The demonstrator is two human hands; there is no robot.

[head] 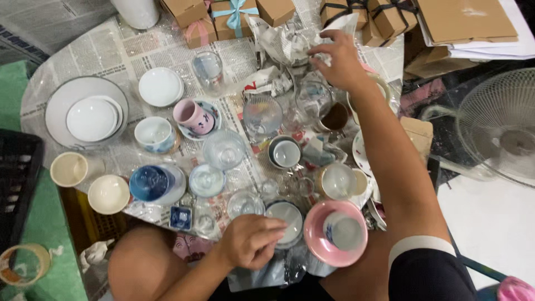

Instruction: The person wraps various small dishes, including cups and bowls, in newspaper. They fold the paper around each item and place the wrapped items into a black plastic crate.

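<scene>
right hand [340, 58] reaches far across, fingers pinched on crumpled clear wrap [290, 42]. left hand [251, 241] curled loosely, fingertips on the grey-rimmed bowl [287, 220]. risk: the right forearm hangs over glass jug [315, 100] and pink bowl [337, 233] below the grip; dragging the wrap back could topple glassware.

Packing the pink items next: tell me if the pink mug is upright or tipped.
Tipped. The pink mug lies on its side on a small patterned saucer, its mouth facing left.
</scene>
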